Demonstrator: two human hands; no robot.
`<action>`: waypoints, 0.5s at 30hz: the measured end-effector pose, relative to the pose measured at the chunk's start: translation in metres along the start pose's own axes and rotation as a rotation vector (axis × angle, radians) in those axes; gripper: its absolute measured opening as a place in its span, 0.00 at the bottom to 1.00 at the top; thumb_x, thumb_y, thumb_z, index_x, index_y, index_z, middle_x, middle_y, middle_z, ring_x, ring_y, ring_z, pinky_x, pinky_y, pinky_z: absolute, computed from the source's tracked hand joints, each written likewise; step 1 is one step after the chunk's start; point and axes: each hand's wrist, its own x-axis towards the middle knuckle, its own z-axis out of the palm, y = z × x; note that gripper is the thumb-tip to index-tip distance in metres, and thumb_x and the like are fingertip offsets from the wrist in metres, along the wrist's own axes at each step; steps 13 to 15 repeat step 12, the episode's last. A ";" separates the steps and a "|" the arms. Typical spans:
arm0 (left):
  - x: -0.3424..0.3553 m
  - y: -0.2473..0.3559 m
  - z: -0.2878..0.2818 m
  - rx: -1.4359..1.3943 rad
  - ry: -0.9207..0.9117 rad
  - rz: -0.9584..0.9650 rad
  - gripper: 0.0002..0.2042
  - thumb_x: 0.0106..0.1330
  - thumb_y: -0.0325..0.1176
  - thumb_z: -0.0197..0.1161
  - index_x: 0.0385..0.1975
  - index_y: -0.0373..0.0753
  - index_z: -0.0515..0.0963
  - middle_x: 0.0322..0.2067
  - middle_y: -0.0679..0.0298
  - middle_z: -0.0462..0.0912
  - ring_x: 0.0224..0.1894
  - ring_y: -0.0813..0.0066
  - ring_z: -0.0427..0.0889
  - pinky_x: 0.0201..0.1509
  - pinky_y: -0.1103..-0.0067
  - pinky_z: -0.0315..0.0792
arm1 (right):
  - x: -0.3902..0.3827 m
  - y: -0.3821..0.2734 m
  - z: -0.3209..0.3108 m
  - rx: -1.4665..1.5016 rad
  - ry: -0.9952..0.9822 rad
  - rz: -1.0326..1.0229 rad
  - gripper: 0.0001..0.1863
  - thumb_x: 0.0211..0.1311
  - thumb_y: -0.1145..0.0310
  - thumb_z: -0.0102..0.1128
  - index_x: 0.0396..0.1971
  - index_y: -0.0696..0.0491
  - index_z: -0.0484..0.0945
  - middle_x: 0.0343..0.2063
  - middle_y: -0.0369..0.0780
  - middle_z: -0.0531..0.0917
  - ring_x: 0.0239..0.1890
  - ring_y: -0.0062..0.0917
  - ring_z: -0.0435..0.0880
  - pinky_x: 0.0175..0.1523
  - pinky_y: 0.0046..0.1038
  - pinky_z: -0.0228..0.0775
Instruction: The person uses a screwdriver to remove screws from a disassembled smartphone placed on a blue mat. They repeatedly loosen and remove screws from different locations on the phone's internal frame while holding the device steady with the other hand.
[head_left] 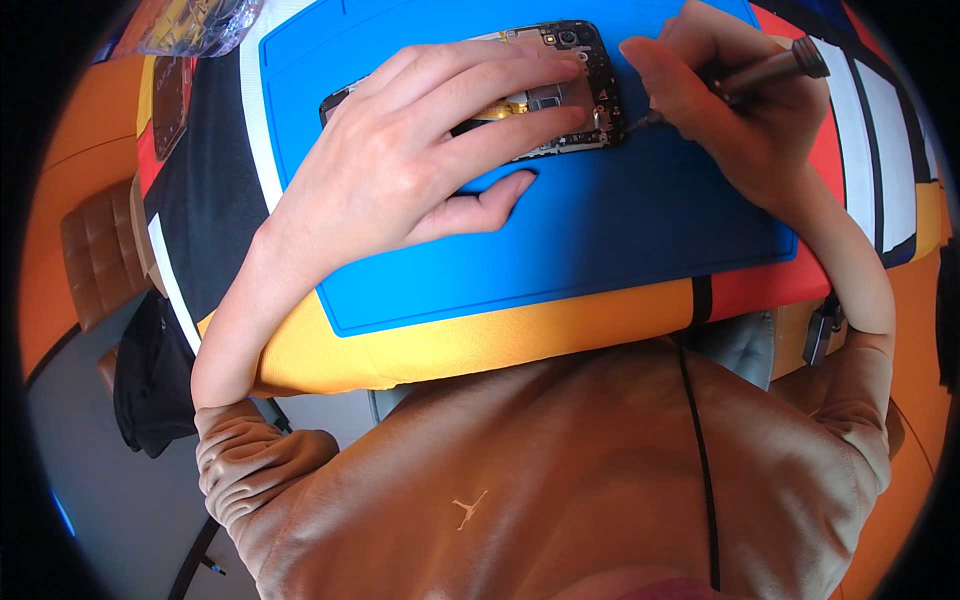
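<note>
Tan sweatshirt fabric fills the near edge, its pushed-up sleeves leading to both forearms. Just past it a blue work mat lies on a table covered in orange, black, white and red blocks. On the mat, under the left hand, rests an opened phone: back cover off, dark circuit board exposed with a camera lens at its far corner, metal shields and a gold-coloured patch showing between the fingers. That hand lies spread and flat, palm down, fingers pressing the phone to the mat, thumb stretched along the mat below it. The right hand is closed around a slim metal screwdriver, whose tip meets the phone's corner nearest that hand. The phone looks light, stiff and thin, yet fragile where bare; it is probably best steadied by its frame edges and shields, not the small parts. A clear plastic bag sits well beyond the left hand.
</note>
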 end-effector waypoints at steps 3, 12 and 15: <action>0.000 0.000 0.000 0.002 0.002 -0.002 0.21 0.57 0.34 0.70 0.53 0.42 0.85 0.59 0.57 0.81 0.60 0.59 0.80 0.60 0.67 0.75 | -0.001 -0.002 0.003 0.026 0.011 0.033 0.13 0.64 0.75 0.71 0.20 0.53 0.78 0.17 0.33 0.80 0.17 0.10 0.73 0.21 0.16 0.58; 0.001 0.000 -0.001 0.007 -0.015 -0.009 0.21 0.58 0.35 0.70 0.54 0.43 0.84 0.60 0.57 0.80 0.61 0.58 0.79 0.61 0.66 0.74 | 0.000 -0.005 0.001 0.129 -0.055 0.065 0.13 0.64 0.74 0.71 0.21 0.52 0.77 0.17 0.32 0.80 0.18 0.10 0.73 0.21 0.17 0.58; 0.001 0.000 -0.001 0.007 -0.015 -0.009 0.21 0.58 0.35 0.70 0.54 0.43 0.84 0.60 0.57 0.80 0.61 0.58 0.79 0.61 0.66 0.74 | 0.000 -0.005 0.001 0.129 -0.055 0.065 0.13 0.64 0.74 0.71 0.21 0.52 0.77 0.17 0.32 0.80 0.18 0.10 0.73 0.21 0.17 0.58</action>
